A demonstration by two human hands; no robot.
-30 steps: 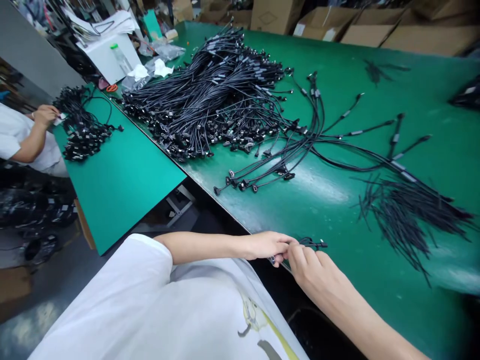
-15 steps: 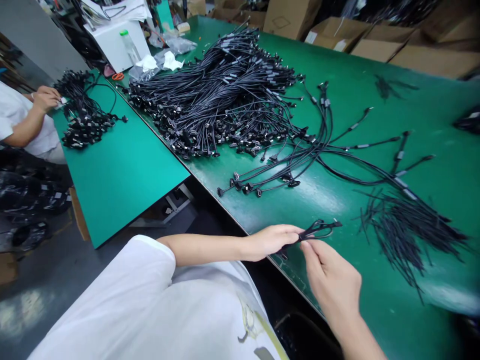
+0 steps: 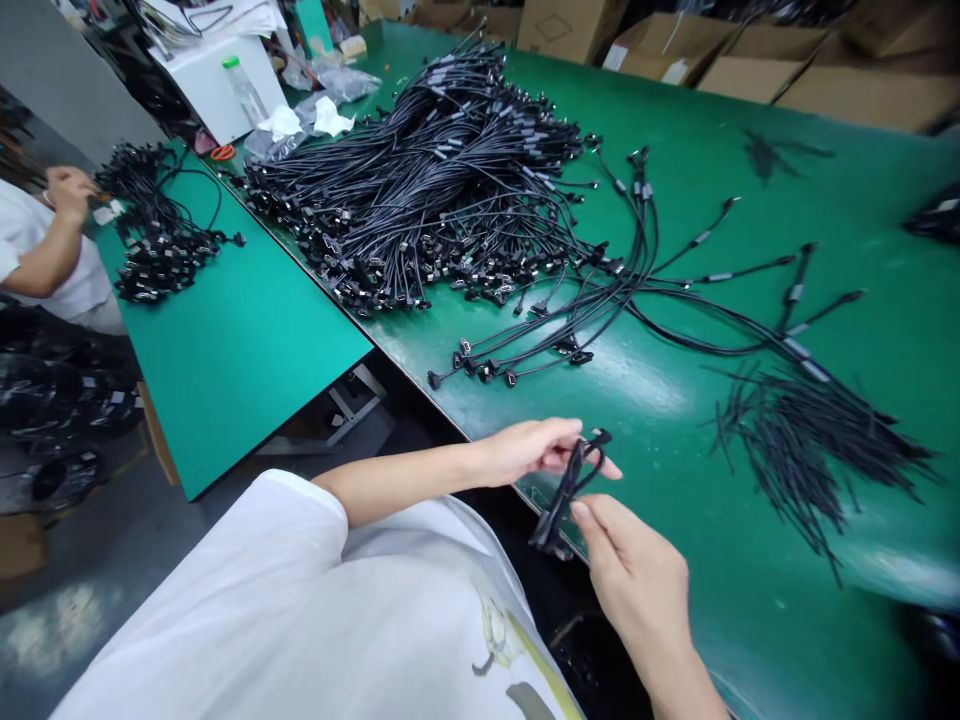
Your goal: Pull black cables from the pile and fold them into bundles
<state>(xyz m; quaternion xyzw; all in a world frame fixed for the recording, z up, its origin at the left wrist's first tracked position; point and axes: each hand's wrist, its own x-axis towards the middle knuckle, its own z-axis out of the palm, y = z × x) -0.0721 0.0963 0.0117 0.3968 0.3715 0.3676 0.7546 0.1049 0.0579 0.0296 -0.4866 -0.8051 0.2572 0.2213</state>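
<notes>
Pinching looped black cable (image 3: 571, 487) with left hand (image 3: 525, 452), fingers shut; right hand (image 3: 634, 572) beside it, fingers open.

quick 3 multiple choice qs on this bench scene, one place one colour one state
1. Where does the big cable heap lie?
A in a cardboard box
B on the darker green bench
C on the floor

2. What colour is the cap on the bottle?
A green
B red
C blue

3. What is the left hand doing?
A resting flat on the bench
B holding scissors
C holding a looped cable

1 B: the heap spreads across the bench top.
2 A: the cap shows green above the clear bottle.
3 C: its fingers hold the top of the black loop.
</notes>
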